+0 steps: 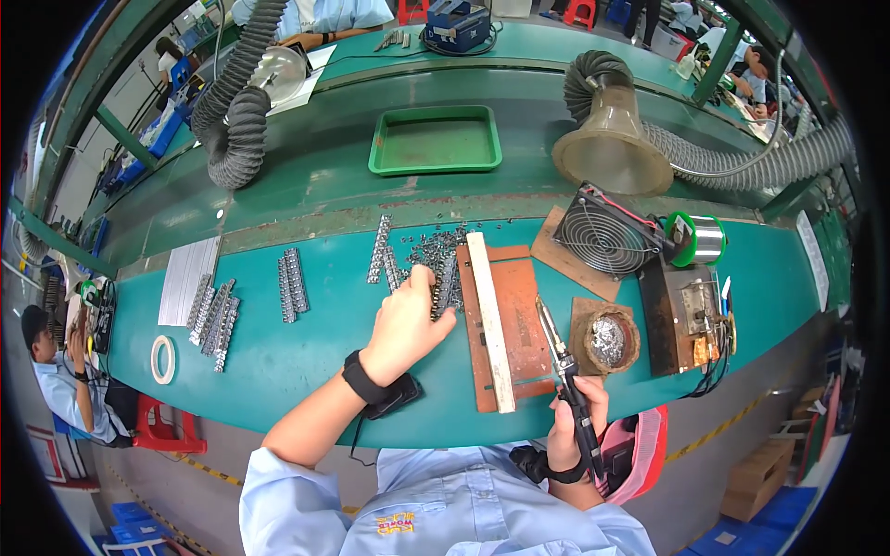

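My left hand [406,320] is closed, its fingers curled over the left side of a narrow strip of small metal parts [448,283] and its thumb at the near end. Around the fingertips lies a heap of loose small metal pieces [436,246]. With my right hand [577,422] I grip a soldering iron [572,394] by its black handle, its tip slanting up and away. That tip is near a reddish-brown board [519,320] that has a pale wooden bar [489,320] lying across it. More metal strips [379,248] lie just left of the heap.
Rightward are a round solder pot [608,341], a fan [604,232], a solder wire spool [695,241] and a metal box stand [669,320]. Leftward lie metal strips [293,285], a tape ring [162,360] and a pale sheet stack [188,273]. Beyond sit a green tray [436,167] and extraction hood [612,139].
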### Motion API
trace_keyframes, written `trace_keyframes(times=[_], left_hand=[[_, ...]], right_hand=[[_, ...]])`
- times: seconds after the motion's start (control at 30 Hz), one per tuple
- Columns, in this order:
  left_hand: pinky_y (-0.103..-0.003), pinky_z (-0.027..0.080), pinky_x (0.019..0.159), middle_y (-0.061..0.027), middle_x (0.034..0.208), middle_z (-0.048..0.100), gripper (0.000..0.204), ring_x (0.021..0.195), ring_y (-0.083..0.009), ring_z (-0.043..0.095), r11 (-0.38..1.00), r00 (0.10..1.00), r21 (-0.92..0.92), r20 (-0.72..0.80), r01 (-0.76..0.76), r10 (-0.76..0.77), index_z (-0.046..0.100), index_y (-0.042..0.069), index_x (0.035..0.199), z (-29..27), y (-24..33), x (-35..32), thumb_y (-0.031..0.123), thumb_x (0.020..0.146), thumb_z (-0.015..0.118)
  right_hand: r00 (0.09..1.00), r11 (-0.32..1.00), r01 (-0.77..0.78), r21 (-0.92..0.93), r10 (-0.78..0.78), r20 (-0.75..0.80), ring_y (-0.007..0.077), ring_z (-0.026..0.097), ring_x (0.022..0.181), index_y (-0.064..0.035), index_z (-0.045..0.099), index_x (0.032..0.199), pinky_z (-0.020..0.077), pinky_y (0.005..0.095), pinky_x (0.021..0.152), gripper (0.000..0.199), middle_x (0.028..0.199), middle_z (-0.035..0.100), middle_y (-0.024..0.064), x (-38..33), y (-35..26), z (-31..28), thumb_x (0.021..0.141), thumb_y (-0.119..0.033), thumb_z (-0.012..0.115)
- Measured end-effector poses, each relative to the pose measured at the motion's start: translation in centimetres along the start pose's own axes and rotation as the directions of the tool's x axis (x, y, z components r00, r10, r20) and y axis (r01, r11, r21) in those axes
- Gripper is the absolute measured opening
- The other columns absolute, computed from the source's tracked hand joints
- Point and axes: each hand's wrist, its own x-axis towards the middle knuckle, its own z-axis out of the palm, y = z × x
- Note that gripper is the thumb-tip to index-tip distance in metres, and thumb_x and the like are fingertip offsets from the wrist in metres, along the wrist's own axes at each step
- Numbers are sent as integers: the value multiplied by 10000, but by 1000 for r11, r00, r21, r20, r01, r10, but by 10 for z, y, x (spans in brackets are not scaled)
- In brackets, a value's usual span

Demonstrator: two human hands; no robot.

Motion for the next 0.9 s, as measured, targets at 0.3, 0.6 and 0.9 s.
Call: trace_keyframes(times=[0.3, 0.6, 0.9], left_hand=[[-238, 433, 496, -47, 706, 576, 275, 564, -90, 537, 498, 981, -849, 105, 175, -166, 455, -29, 980, -13, -22, -2, 70, 762, 589], [-319, 452, 561, -96, 767, 563, 362, 648, -228, 576, 986, 997, -149, 27, 69, -65, 448, -8, 984, -4, -7, -19, 125, 725, 663], [-250, 396, 446, -68, 733, 549, 467, 469, -114, 471, 973, 982, -209, -182, -93, 55, 414, -5, 1059, 12, -9, -19, 92, 696, 693]], right_hand=[[999, 999, -15, -39, 16, 31, 121, 455, 657, -11, 447, 1032, 383, 240, 618, 320, 885, 438, 90, 1, -1, -6, 775, -175, 547], [999, 1000, -13, -21, 12, -34, 123, 450, 661, -10, 449, 1029, 380, 234, 615, 323, 883, 438, 92, 1, 2, 4, 766, -166, 554], [1000, 1000, -7, -10, 6, -21, 124, 449, 664, -10, 449, 1021, 378, 233, 615, 319, 881, 436, 93, 3, 0, 3, 766, -172, 553]])
